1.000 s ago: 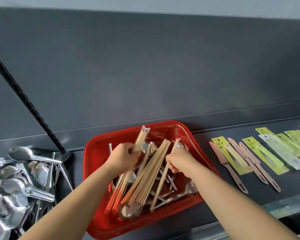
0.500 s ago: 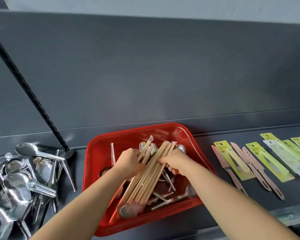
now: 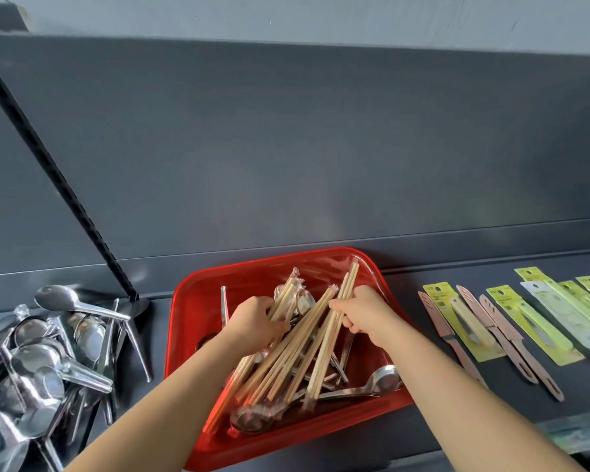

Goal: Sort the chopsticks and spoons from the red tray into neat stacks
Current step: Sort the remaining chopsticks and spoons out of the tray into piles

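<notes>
With the left hand (image 3: pixel 254 321), grips a sheaf of chopsticks (image 3: pixel 286 362) inside the red tray (image 3: pixel 191 301); with the right hand (image 3: pixel 361 315), pinches a few more just beside. Beneath them, spoons (image 3: pixel 378 379). On the shelf (image 3: pixel 406 284): leftward a loose spoon pile (image 3: pixel 48 352), rightward packaged knives (image 3: pixel 508 325).

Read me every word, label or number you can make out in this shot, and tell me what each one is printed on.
No text can be read outright.
On the yellow-green knife cards: dark print near the top, too blurred to read.
On the white knife card: small print, too blurred to read.
On the red tray, chopsticks and spoons: no text visible.
</notes>
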`<control>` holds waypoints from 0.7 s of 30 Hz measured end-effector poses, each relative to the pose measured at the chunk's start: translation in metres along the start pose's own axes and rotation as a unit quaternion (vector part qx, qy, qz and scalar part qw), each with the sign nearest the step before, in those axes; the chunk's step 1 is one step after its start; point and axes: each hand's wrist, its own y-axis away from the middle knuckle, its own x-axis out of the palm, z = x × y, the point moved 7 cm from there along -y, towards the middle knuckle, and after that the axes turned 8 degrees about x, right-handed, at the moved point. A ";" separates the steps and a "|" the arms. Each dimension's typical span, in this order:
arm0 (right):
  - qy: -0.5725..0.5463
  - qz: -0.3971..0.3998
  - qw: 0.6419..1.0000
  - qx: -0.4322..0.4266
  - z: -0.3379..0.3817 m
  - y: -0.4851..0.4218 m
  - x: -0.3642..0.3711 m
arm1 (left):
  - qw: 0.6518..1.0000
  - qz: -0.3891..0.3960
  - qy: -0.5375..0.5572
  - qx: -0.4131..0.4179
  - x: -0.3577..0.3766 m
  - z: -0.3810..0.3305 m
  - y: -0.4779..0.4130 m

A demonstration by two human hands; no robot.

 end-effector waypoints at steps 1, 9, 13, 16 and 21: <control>0.004 -0.003 1.000 -0.007 0.001 0.000 -0.002 | 1.000 -0.006 0.004 0.002 -0.001 0.000 -0.001; 0.004 0.006 1.000 -0.006 -0.001 -0.001 -0.008 | 0.999 0.029 0.010 -0.019 0.001 0.000 0.003; 0.000 0.008 1.000 -0.006 -0.003 -0.001 -0.006 | 0.999 0.035 0.014 -0.026 0.006 0.000 0.004; -0.007 0.009 1.000 -0.005 -0.004 -0.001 -0.005 | 0.999 0.039 0.003 -0.021 0.009 -0.001 0.003; -0.012 0.013 1.000 -0.009 -0.004 0.000 -0.004 | 0.999 0.047 -0.012 -0.023 0.014 0.000 0.000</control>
